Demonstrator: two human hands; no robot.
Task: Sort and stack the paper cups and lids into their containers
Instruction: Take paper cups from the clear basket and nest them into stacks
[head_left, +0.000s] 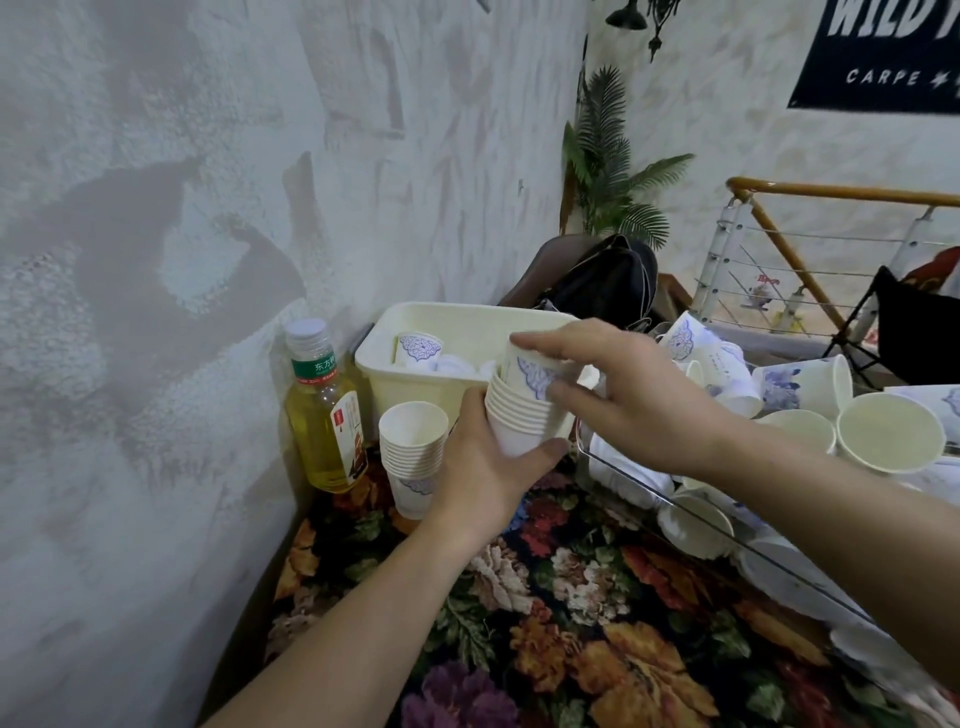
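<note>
Stacking is the step in hand here: the left hand wraps its fingers and thumb round the lower part of a nested stack of paper cups, held up above the floral tablecloth, while the right hand comes over the top and pinches one patterned cup, thumb on its near side and fingers across its rim. That top cup sits partly down in the stack and stands tall of the rims below, so by my reading it is not yet seated. Just left of the held stack, a second stack of cups stands upright on the cloth, beside a bottle of yellow drink against the wall. Behind both sits the cream plastic bin, with one patterned cup and some white pieces inside; whether those are lids I cannot tell. On the right, a clear container holds a jumble of loose cups, some upright, some on their sides, so plenty is left to sort. The next move calls for a straight push down with the right hand while the left keeps the stack steady. After that, I would judge the stack belongs in the cream bin, and the right hand is free to fetch another cup from the pile.
</note>
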